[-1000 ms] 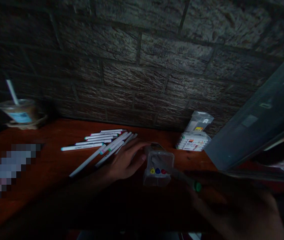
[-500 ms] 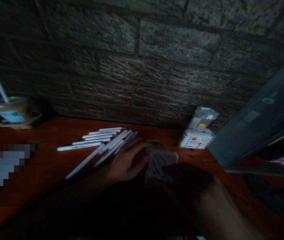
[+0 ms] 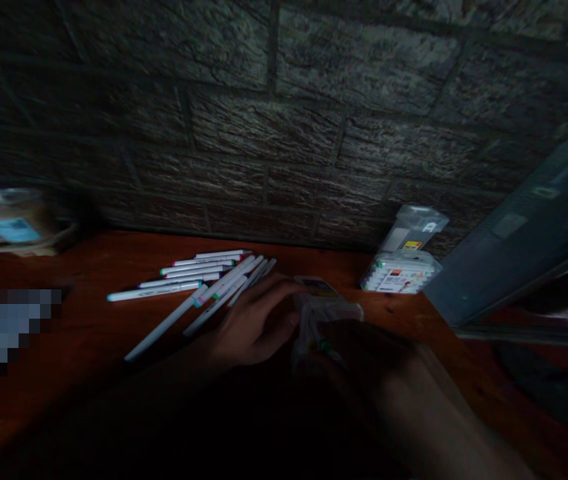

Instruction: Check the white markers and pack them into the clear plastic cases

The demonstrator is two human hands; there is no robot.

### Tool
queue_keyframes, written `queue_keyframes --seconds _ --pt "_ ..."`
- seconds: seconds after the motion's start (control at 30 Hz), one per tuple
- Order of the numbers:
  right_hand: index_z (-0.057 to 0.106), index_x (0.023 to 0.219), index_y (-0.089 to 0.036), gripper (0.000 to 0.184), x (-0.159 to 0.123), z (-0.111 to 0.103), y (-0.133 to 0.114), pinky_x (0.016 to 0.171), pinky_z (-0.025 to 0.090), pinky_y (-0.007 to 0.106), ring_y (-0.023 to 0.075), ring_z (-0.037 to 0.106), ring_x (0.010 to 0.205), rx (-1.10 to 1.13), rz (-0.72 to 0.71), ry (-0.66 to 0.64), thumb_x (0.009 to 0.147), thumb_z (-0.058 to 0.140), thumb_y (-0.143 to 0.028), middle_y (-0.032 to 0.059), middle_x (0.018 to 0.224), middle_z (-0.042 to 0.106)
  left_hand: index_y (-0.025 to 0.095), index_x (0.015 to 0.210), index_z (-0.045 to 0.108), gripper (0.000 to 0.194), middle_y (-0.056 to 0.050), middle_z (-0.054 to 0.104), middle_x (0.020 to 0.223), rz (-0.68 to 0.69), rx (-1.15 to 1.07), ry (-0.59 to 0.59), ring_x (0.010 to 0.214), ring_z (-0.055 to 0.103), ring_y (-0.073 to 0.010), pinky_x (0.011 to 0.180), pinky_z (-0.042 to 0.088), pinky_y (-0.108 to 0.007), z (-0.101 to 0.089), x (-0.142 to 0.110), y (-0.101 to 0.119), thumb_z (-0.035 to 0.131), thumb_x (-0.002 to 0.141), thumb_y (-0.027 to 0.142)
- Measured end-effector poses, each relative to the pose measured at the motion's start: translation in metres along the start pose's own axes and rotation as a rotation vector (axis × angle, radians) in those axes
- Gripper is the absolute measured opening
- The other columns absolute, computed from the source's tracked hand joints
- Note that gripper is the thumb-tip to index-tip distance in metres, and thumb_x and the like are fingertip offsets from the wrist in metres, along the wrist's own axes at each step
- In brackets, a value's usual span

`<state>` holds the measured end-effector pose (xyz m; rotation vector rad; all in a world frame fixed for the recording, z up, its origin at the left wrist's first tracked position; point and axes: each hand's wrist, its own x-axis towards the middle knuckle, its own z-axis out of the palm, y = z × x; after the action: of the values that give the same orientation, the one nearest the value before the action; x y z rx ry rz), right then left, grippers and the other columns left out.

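A clear plastic marker case (image 3: 309, 313) lies on the wooden table with at least one white marker inside. My left hand (image 3: 259, 323) is curled along its left side, fingers and thumb gripping the case's edge. Over the case's right part, my right hand (image 3: 369, 360) is closed on a marker (image 3: 325, 345) with a green end, pressed down at the case opening. Deep shadow hides most of the right fingers. Left of my left hand, several white markers (image 3: 219, 287) with coloured ends lie in a loose, overlapping pile.
A filled marker case (image 3: 401, 277) stands at the back right, with an empty-looking clear plastic box (image 3: 414, 227) behind it. At the far left is a drink cup (image 3: 11, 217) with a straw. A brick wall (image 3: 264, 133) closes the back; a grey metal frame (image 3: 504, 227) bounds the right.
The green-ended marker has shifted slightly left and up over the case with my right hand. My left hand keeps its place. The view has turned a little.
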<state>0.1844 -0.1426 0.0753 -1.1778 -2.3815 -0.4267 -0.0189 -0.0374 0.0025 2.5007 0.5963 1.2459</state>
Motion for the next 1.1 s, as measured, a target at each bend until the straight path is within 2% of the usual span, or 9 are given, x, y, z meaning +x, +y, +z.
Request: queue_keyframes --seconds 0.23,0.4,0.53,0.6,0.67,0.73,0.83,0.93,1.1 --pt "0.071 0.088 -0.019 0.025 -0.003 0.004 0.002 0.048 0.046 0.030 0.0186 0.071 0.059 0.039 -0.016 -0.002 0.101 0.051 -0.011 0.0045 0.075 0.076 0.019 0.129 0.059 0.033 -0.012 0.069 0.119 -0.003 0.008 0.004 0.110 0.068 -0.0256 0.091 0.058 -0.039 -0.001 -0.002 0.001 0.055 0.097 0.018" --pt "0.072 0.092 -0.018 0.029 -0.008 -0.010 0.006 0.049 0.050 0.030 0.0181 0.072 0.059 0.093 0.034 0.032 0.107 0.047 -0.022 0.0060 0.077 0.078 0.019 0.129 0.059 0.031 -0.012 0.070 0.117 0.005 0.017 0.007 0.108 0.068 -0.0254 0.088 0.058 -0.039 -0.002 -0.002 -0.001 0.053 0.099 0.020" --pt "0.074 0.103 -0.023 0.021 -0.008 -0.033 0.025 0.054 0.052 0.027 0.0150 0.072 0.060 0.102 0.088 0.184 0.106 0.055 -0.031 0.0027 0.078 0.080 0.019 0.129 0.060 0.031 -0.011 0.071 0.115 -0.031 0.042 0.002 0.104 0.068 -0.0240 0.086 0.057 -0.038 -0.002 -0.002 -0.003 0.053 0.100 0.022" --pt "0.075 0.095 -0.026 0.016 -0.003 -0.033 0.042 0.050 0.047 0.026 0.0128 0.067 0.052 0.100 0.176 0.320 0.102 0.064 -0.035 -0.0009 0.070 0.077 0.020 0.127 0.062 0.029 -0.009 0.071 0.109 -0.046 0.062 0.014 0.097 0.069 -0.0225 0.082 0.057 -0.037 -0.003 -0.001 -0.004 0.053 0.100 0.022" --pt "0.073 0.078 -0.025 0.025 0.002 -0.020 0.064 0.046 0.041 0.027 0.0129 0.061 0.047 0.166 0.311 0.438 0.099 0.067 -0.036 -0.0017 0.060 0.070 0.019 0.123 0.065 0.026 -0.008 0.072 0.100 -0.061 0.094 0.041 0.090 0.069 -0.0208 0.077 0.056 -0.035 -0.005 0.001 -0.007 0.052 0.100 0.021" --pt "0.067 0.068 -0.023 0.036 0.005 0.006 0.087 0.045 0.040 0.027 0.0144 0.058 0.045 0.330 0.435 0.523 0.099 0.064 -0.041 -0.0003 0.055 0.065 0.019 0.113 0.070 0.022 -0.006 0.073 0.094 -0.089 0.148 0.075 0.085 0.069 -0.0198 0.074 0.055 -0.033 -0.010 0.003 -0.013 0.052 0.100 0.020" --pt "0.066 0.066 -0.021 0.044 0.001 0.052 0.116 0.052 0.045 0.028 0.0174 0.062 0.053 0.441 0.533 0.411 0.101 0.057 -0.047 0.0033 0.058 0.066 0.019 0.095 0.073 0.021 -0.005 0.076 0.089 -0.188 0.229 0.121 0.082 0.072 -0.0196 0.072 0.053 -0.031 -0.019 0.007 -0.026 0.052 0.098 0.018" --pt "0.065 0.065 -0.020 0.044 -0.010 0.086 0.131 0.052 0.043 0.029 0.0174 0.060 0.053 0.480 0.562 0.284 0.099 0.056 -0.048 0.0039 0.058 0.065 0.018 0.090 0.075 0.022 -0.005 0.080 0.087 -0.305 0.265 0.125 0.078 0.074 -0.0201 0.069 0.053 -0.030 -0.029 0.010 -0.041 0.053 0.094 0.020" --pt "0.070 0.073 -0.018 0.039 -0.015 0.102 0.136 0.057 0.047 0.030 0.0194 0.066 0.058 0.560 0.518 0.143 0.098 0.053 -0.043 0.0069 0.065 0.072 0.018 0.089 0.077 0.026 -0.004 0.081 0.086 -0.444 0.347 0.051 0.075 0.074 -0.0190 0.070 0.051 -0.030 -0.042 0.012 -0.055 0.052 0.091 0.025"
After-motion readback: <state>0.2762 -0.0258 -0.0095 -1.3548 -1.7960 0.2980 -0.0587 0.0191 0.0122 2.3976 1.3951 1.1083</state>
